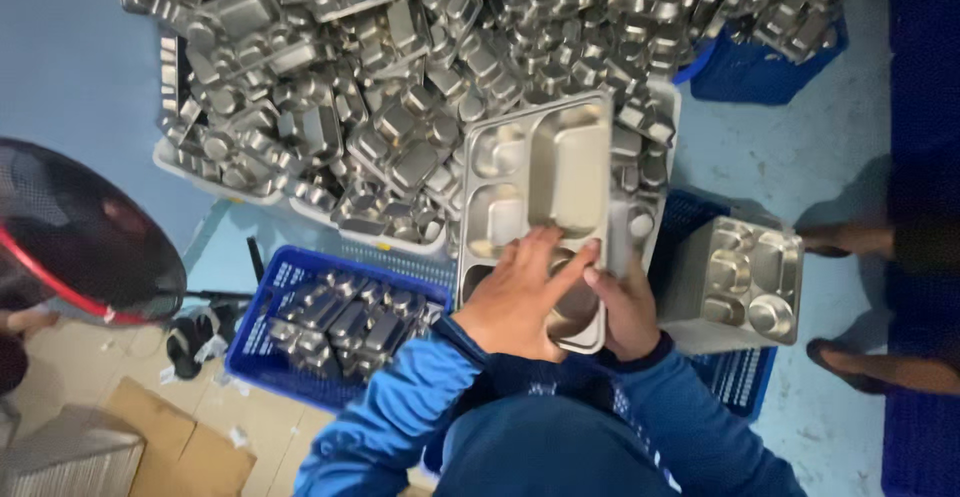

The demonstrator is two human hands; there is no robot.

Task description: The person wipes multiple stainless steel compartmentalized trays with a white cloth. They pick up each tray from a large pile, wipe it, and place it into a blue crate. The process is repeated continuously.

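Both hands hold one steel compartment tray [540,182] at its near end. Left hand [520,297] lies flat on the tray's face, fingers spread over the lower compartments, fingertips toward the tray's middle. Right hand [625,307] wraps the near right corner, thumb on the front; its fingers are hidden behind the tray. Grip is closed on the tray on that side, left is more a flat press than a clench.

Tray is rectangular, long axis running away from the person, up the view, leaning slightly right at the top. Open side faces the camera: one long compartment on the right, smaller ones on the left, a round one near the bottom half hidden by the hands. It sits in front of the chest, above the blue sleeves.

Behind it, a big heap of like trays [420,77] fills the upper view, spilling over white bins. Lower left, a blue crate [275,287] holds more trays. Just right of the hands, a neat stack of trays [735,282] rests on another blue crate [740,382]. Fan [70,232] with a red rim at the left edge. Another person's sandalled feet [860,357] at the right.
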